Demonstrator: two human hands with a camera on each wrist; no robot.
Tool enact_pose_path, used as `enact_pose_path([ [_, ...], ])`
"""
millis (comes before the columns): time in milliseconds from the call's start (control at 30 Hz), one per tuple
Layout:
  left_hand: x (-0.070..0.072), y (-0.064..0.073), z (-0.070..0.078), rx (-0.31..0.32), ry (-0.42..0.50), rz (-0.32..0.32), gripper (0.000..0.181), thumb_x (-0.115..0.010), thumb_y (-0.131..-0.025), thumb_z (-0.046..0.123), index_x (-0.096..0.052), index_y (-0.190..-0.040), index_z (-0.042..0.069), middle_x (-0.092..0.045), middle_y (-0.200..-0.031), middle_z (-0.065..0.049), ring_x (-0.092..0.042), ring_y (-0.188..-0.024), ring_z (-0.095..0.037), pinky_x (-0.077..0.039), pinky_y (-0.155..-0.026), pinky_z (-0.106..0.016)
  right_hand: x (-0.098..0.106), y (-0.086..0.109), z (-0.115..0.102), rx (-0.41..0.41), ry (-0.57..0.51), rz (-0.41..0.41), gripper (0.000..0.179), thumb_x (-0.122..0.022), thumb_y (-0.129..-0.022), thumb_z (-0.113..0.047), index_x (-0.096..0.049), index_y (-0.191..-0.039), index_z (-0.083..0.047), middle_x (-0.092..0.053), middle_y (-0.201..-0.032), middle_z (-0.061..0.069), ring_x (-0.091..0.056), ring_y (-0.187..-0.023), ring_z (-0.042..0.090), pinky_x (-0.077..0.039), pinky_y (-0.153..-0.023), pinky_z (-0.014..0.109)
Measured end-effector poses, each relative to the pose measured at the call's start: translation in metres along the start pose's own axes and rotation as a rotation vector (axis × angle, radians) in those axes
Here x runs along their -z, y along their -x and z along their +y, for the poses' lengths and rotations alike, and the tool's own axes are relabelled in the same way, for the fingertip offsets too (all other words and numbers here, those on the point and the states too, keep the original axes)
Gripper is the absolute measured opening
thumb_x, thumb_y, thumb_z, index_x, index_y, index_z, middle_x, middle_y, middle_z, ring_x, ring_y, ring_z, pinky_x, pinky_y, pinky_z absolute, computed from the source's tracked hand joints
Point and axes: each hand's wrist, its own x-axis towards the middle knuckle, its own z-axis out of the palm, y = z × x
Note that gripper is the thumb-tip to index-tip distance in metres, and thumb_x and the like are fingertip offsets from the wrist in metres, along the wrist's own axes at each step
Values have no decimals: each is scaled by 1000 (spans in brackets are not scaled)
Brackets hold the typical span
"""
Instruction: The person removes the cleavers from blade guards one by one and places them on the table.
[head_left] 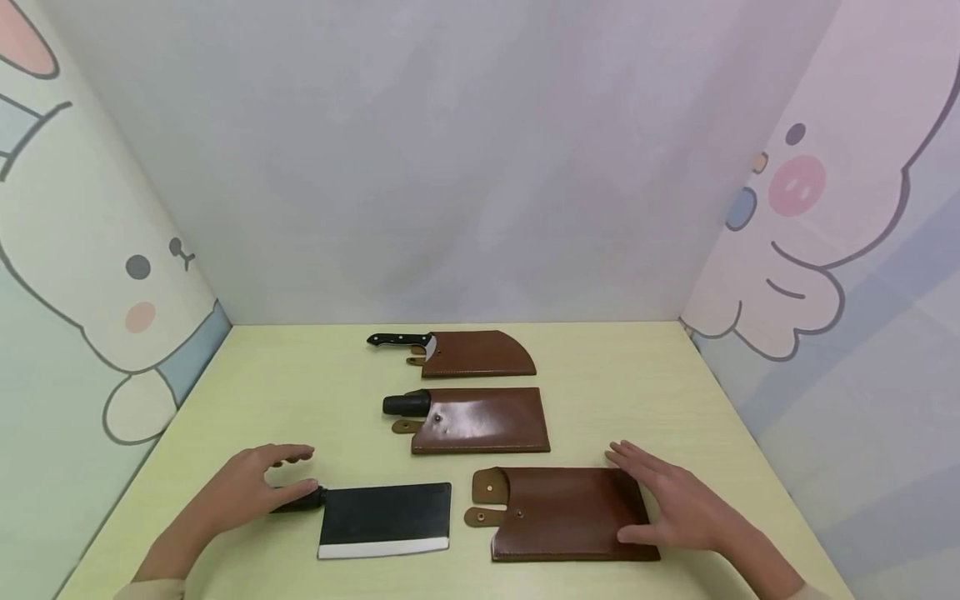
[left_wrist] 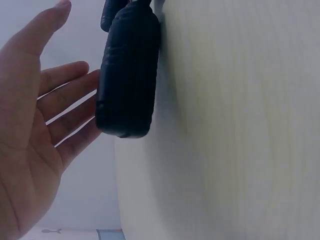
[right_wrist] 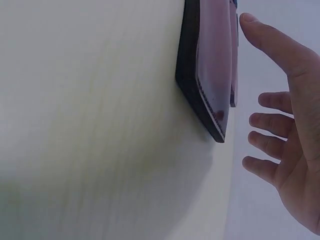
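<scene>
A cleaver (head_left: 386, 512) with a dark blade and a pale cutting edge lies at the front left of the table. My left hand (head_left: 243, 492) hovers around its black handle (left_wrist: 129, 75), fingers spread and apart from it in the left wrist view. To the right lies a brown leather knife sheath (head_left: 570, 517), its two snap straps (head_left: 489, 485) pointing left and unfastened. Over the sheath's right end is my right hand (head_left: 671, 504), with thumb and fingers parted. The right wrist view shows a gap between that hand and the sheath's corner (right_wrist: 215, 110).
Behind lie two more brown sheaths with knives in them. The middle sheath (head_left: 487, 421) shows a thick black handle (head_left: 405, 405); the far, curved sheath (head_left: 480, 354) shows a riveted black handle (head_left: 397, 339). Walls with cartoon prints enclose the pale yellow table (head_left: 637, 375).
</scene>
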Motion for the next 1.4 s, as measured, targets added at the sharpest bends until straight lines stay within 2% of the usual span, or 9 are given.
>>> enact_pose_path([
  [200,4,-17,18,-32,-39,56,66,-74,-87,60,-68,-134,14,-68,-131,-8,-65,-117,-37,-52,-92,-60,7,-16,-3,9,-25,14,97,-79,-76,-69,-51,-151,-14,-50,-154,7,-56,-135,30,-58,-89,49],
  [333,4,-32,27,-37,-43,92,70,-75,-86,59,-64,-139,13,-64,-137,-14,-59,-125,-42,-49,-96,-63,10,-28,-5,11,-48,18,97,-81,-76,-66,-49,-153,-15,-48,-156,7,-59,-132,29,-57,-93,48],
  [600,-8,-61,36,-85,-30,146,76,-75,-88,56,-56,-145,8,-57,-146,-16,-51,-134,-41,-43,-106,-63,10,-55,-9,21,-60,79,94,-77,-81,-66,-47,-154,-14,-46,-157,12,-56,-133,36,-55,-93,54],
  [800,-19,-81,44,-107,-46,130,76,-79,-87,50,-55,-147,9,-54,-149,-15,-50,-136,-40,-42,-108,-62,4,-79,-13,16,-52,132,95,-75,-82,-68,-45,-155,-15,-45,-158,11,-51,-139,34,-55,-96,54],
  [933,-22,-94,54,-106,-47,99,77,-81,-86,48,-55,-147,10,-55,-148,-15,-50,-137,-39,-42,-109,-60,-2,-94,-16,9,-25,125,97,-74,-81,-70,-44,-156,-16,-46,-157,11,-48,-142,33,-55,-95,54],
  [1133,-28,-110,62,-166,-32,66,75,-80,-87,47,-55,-146,8,-55,-148,-15,-50,-137,-39,-42,-109,-60,-9,-114,-22,-11,-29,61,100,-75,-80,-70,-43,-156,-13,-43,-159,12,-43,-146,34,-52,-98,57],
  [1400,-43,-123,67,-235,-10,4,74,-78,-89,46,-53,-147,5,-53,-150,-17,-48,-139,-39,-40,-112,-57,-18,-135,-22,-13,-30,-39,107,-73,-79,-74,-39,-159,-12,-38,-162,15,-33,-150,38,-47,-104,60],
])
